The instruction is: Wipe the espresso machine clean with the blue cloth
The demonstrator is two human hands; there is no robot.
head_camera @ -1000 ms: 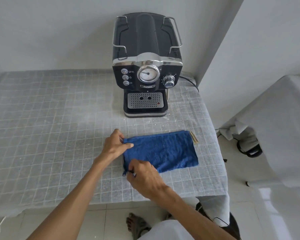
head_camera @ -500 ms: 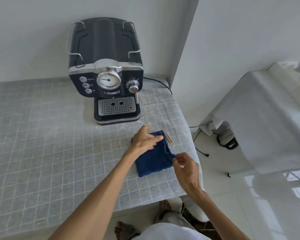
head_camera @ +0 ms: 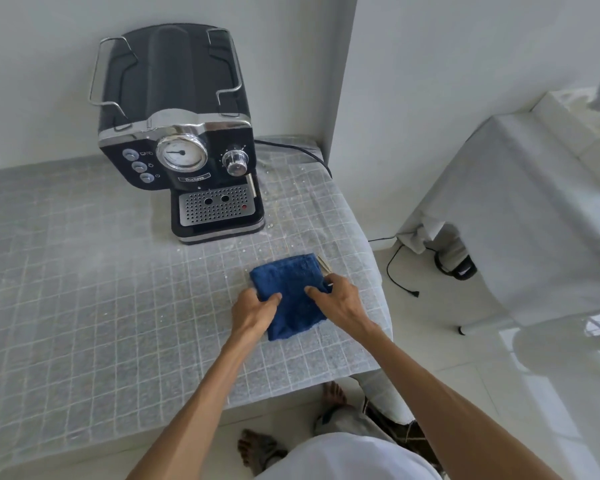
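Observation:
The blue cloth [head_camera: 291, 292], folded into a small thick rectangle, lies flat on the counter near its right edge. My left hand [head_camera: 253, 311] pinches its left side and my right hand [head_camera: 338, 299] presses on its right side with the fingers over the fold. The black and chrome espresso machine [head_camera: 177, 133] stands upright at the back against the wall, with a round gauge, three buttons, a knob and a perforated drip tray at its base. Neither hand touches the machine.
The counter [head_camera: 84, 289] has a white gridded cover with scattered crumbs near the machine. A black power cord [head_camera: 302, 152] runs behind the machine to the wall corner. A cloth-draped table [head_camera: 520, 216] stands to the right across a floor gap.
The cloth has been folded from a wide rectangle into a smaller, thicker one. Both hands have shifted right with it and now rest on its two sides. My view has swung right.

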